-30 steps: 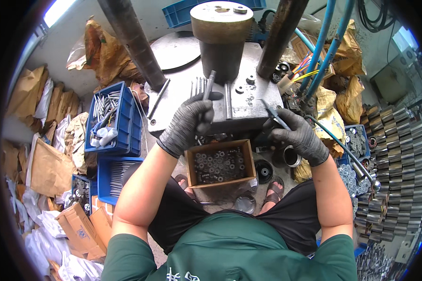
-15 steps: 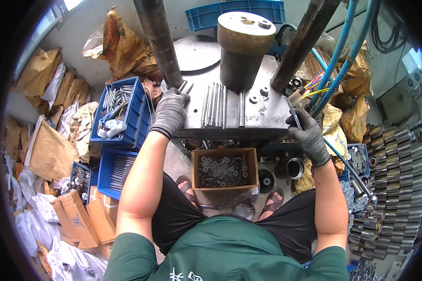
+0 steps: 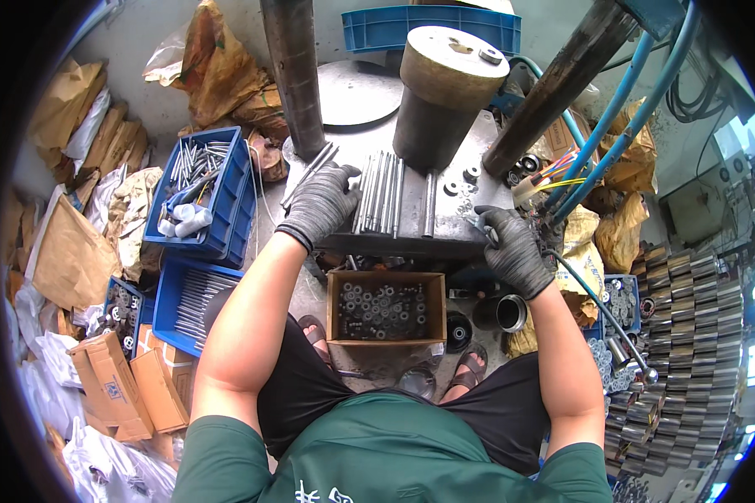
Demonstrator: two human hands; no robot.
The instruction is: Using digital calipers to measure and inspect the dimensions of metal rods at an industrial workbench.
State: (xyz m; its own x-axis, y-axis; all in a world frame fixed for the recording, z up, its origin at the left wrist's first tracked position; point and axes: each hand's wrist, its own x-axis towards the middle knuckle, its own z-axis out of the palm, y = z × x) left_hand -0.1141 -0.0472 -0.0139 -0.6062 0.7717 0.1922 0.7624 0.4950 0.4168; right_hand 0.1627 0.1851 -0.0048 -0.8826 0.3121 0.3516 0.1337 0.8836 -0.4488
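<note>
My left hand (image 3: pixel 323 204), in a grey knit glove, is over the left part of the metal work plate (image 3: pixel 331 241). It holds nothing that I can see; its fingers reach toward a row of slim metal rods (image 3: pixel 379 197). Beside its back lie a few loose rods (image 3: pixel 309 174). A single thicker rod (image 3: pixel 429 204) lies right of the row. At the plate's right front edge my gloved right hand (image 3: pixel 516 251) is closed on a slim metal piece (image 3: pixel 481 223), mostly hidden by the fingers. Small dark rings (image 3: pixel 451 189) sit on the plate just beyond it.
A heavy cylinder (image 3: pixel 432 109) stands on the plate between two steel columns (image 3: pixel 294 75). Under the front edge is a cardboard box (image 3: pixel 335 310) of small rings. Blue bins (image 3: pixel 242 197) with rods stand left; blue hoses (image 3: pixel 621 126) and stacked metal tubes (image 3: pixel 688 335) are right.
My left hand has left the loose rods and moved right, toward the row. My right hand has shifted left and nearer, the slim metal piece now mostly covered. The view has shifted slightly.
</note>
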